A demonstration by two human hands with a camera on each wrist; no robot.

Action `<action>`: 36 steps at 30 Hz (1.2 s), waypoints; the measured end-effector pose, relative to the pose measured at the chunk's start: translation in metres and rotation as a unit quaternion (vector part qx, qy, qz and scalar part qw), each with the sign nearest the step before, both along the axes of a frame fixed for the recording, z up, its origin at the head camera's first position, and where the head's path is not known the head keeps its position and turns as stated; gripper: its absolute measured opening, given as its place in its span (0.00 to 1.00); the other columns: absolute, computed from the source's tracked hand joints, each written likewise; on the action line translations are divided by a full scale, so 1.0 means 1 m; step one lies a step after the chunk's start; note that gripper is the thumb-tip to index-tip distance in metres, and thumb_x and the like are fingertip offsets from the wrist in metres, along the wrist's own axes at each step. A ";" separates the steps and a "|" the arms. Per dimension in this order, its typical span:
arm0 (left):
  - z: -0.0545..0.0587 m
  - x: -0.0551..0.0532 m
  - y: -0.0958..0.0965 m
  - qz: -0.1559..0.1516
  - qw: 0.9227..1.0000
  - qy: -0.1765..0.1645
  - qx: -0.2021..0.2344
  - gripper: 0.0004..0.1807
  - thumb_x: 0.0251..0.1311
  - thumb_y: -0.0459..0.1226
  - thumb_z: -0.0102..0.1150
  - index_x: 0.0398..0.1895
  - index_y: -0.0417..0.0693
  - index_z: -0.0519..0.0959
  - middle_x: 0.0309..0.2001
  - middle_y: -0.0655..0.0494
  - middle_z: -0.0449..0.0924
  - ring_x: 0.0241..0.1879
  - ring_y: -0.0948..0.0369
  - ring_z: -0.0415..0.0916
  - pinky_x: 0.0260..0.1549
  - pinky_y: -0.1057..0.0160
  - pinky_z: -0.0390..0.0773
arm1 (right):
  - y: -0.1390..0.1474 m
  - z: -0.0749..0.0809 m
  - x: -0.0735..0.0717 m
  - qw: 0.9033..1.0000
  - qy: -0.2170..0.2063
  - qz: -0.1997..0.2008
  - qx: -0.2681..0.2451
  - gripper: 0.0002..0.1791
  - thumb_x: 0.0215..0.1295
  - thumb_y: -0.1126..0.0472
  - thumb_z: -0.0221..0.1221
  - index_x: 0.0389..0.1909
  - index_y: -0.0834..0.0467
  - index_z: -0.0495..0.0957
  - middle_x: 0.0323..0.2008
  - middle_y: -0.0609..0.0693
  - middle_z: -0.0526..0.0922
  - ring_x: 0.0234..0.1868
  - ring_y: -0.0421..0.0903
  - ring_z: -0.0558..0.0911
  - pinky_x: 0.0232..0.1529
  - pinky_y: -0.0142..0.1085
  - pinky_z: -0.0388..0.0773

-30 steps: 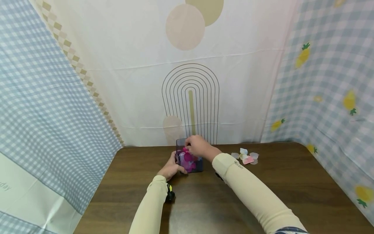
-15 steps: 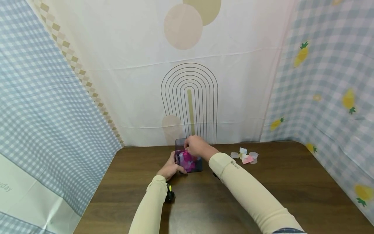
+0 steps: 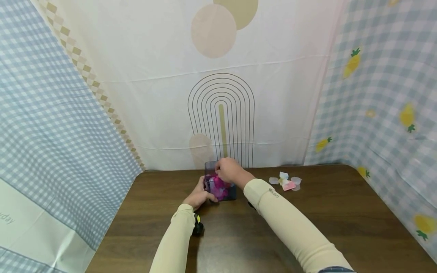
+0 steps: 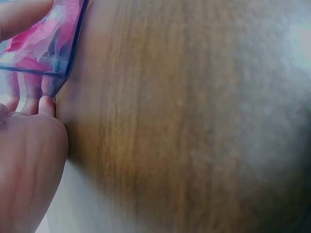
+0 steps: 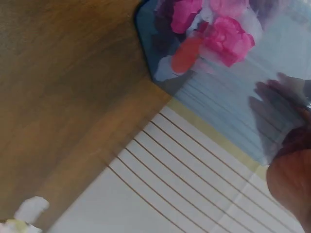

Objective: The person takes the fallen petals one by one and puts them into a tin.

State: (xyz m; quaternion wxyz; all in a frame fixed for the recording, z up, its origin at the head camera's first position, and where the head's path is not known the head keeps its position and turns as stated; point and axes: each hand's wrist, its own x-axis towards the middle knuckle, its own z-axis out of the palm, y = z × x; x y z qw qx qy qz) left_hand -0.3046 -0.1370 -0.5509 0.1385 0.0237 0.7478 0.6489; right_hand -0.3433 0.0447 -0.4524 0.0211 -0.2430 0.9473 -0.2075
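Observation:
A see-through dark bluish plastic box (image 3: 210,167) stands near the table's back edge with pink and purple artificial petals (image 5: 229,42) inside. My left hand (image 3: 199,195) grips the box at its left side, thumb on the front and fingers around the far side. In the left wrist view, those fingers show through the clear wall. My right hand (image 3: 230,170) is over the upper part of the box, its fingers bent down above the petals. The right fingertips are dark and partly cut off in the right wrist view, so whether they pinch something cannot be told.
Several pale and pink petals (image 3: 288,185) lie loose on the wooden table (image 3: 307,220), right of the box. Behind the table hangs a white patterned cloth (image 3: 164,113). Checked cloths hang at both sides.
My right hand has shifted very slightly left at the box; pink beside its fingertips shows less than before. The left hand keeps its grip on the box, and the loose petals stay put.

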 end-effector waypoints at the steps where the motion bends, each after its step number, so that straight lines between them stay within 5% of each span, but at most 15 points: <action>1: 0.002 0.000 0.000 0.002 1.000 0.000 0.001 0.62 0.34 0.20 0.75 0.78 0.49 0.54 0.72 0.43 0.70 0.67 0.50 0.74 0.72 0.50 0.71 | 0.001 0.000 -0.001 1.000 0.007 0.006 -0.008 0.10 0.78 0.59 0.60 0.46 0.56 0.90 0.46 0.51 0.91 0.45 0.46 0.86 0.51 0.43 0.86; 6: 0.006 0.000 -0.003 0.009 1.000 0.001 0.001 0.62 0.35 0.20 0.74 0.78 0.49 0.54 0.73 0.42 0.69 0.68 0.48 0.73 0.74 0.47 0.68 | 0.011 -0.005 -0.004 0.993 0.044 0.032 -0.102 0.11 0.79 0.59 0.59 0.48 0.57 0.89 0.45 0.51 0.91 0.44 0.46 0.86 0.49 0.44 0.86; 10: 0.006 0.001 -0.003 0.007 1.000 0.003 -0.006 0.60 0.37 0.20 0.74 0.77 0.47 0.54 0.72 0.40 0.69 0.69 0.47 0.71 0.76 0.45 0.67 | 0.040 -0.018 -0.006 0.970 0.139 0.028 -0.199 0.10 0.77 0.63 0.61 0.48 0.62 0.88 0.45 0.55 0.91 0.45 0.51 0.88 0.52 0.47 0.87; 14: 0.004 0.003 0.000 0.003 1.000 0.004 -0.008 0.58 0.38 0.20 0.73 0.76 0.47 0.55 0.72 0.39 0.69 0.68 0.47 0.72 0.75 0.45 0.68 | 0.093 -0.032 -0.004 0.954 0.211 -0.002 -0.213 0.07 0.73 0.66 0.63 0.45 0.64 0.87 0.44 0.59 0.91 0.47 0.57 0.89 0.54 0.52 0.87; 20: 0.005 0.004 0.003 0.001 1.000 0.000 -0.006 0.59 0.39 0.20 0.74 0.76 0.48 0.54 0.71 0.39 0.69 0.67 0.48 0.73 0.75 0.45 0.68 | 0.188 -0.053 0.013 0.964 0.197 -0.060 -0.168 0.06 0.74 0.66 0.63 0.43 0.60 0.88 0.40 0.56 0.91 0.40 0.53 0.88 0.45 0.53 0.86; 24: 0.005 0.003 0.004 -0.003 1.000 -0.003 -0.007 0.59 0.39 0.20 0.74 0.77 0.48 0.54 0.72 0.40 0.69 0.67 0.48 0.73 0.76 0.44 0.68 | 0.225 -0.062 0.022 0.967 0.185 -0.093 -0.149 0.06 0.75 0.65 0.63 0.43 0.59 0.89 0.41 0.56 0.91 0.41 0.54 0.88 0.45 0.54 0.86; 32: 0.005 -0.001 0.004 0.005 1.000 -0.001 0.004 0.60 0.37 0.19 0.74 0.77 0.49 0.54 0.72 0.40 0.70 0.69 0.47 0.72 0.78 0.42 0.64 | 0.233 -0.067 0.021 0.986 0.126 -0.071 -0.080 0.08 0.76 0.65 0.61 0.47 0.60 0.89 0.42 0.55 0.90 0.43 0.52 0.86 0.47 0.50 0.87; 36: 0.004 -0.002 0.005 0.006 1.000 -0.002 0.002 0.60 0.37 0.20 0.74 0.77 0.49 0.55 0.72 0.41 0.70 0.70 0.47 0.71 0.79 0.41 0.63 | 0.228 -0.072 0.016 0.989 0.147 -0.013 0.001 0.08 0.72 0.68 0.63 0.47 0.61 0.89 0.43 0.54 0.91 0.47 0.55 0.85 0.52 0.53 0.85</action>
